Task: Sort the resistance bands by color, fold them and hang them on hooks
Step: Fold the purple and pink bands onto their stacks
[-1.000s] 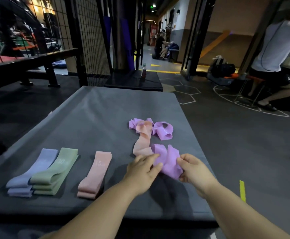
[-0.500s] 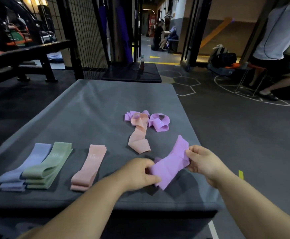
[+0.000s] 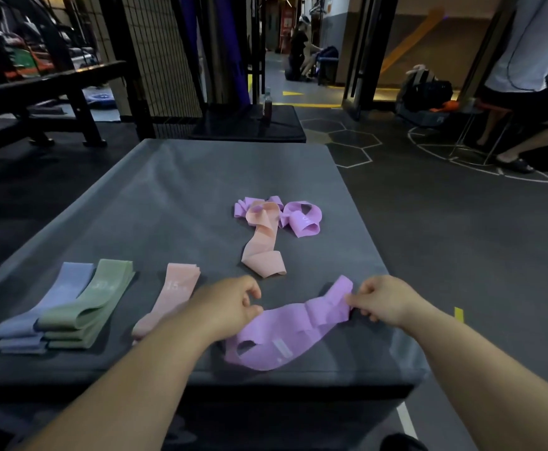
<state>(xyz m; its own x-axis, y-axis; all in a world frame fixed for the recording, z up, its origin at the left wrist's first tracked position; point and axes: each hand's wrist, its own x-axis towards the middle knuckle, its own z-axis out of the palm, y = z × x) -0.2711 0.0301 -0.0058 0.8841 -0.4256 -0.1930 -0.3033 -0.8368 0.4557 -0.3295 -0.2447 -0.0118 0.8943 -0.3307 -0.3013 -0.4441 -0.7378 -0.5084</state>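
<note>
A purple resistance band point(image 3: 285, 333) lies stretched across the near edge of the grey padded platform point(image 3: 181, 196). My right hand point(image 3: 383, 302) pinches its right end. My left hand point(image 3: 230, 305) has curled fingers at the band's left part and appears to pinch its upper edge. Folded bands lie at the near left: a lavender one point(image 3: 48, 304), a green one point(image 3: 93, 301) and a pink one point(image 3: 171, 294). A twisted pink band point(image 3: 262, 252) and crumpled purple bands point(image 3: 302, 218) sit mid-platform.
A black bench point(image 3: 38, 92) and a wire mesh panel point(image 3: 165, 53) stand at the far left. A low black box point(image 3: 249, 125) with a bottle point(image 3: 267, 104) sits behind the platform. A seated person point(image 3: 533, 79) is at the far right. No hooks are in view.
The purple band was bunched between both hands; my hands have since moved apart and the band now lies stretched out longer along the platform's near edge.
</note>
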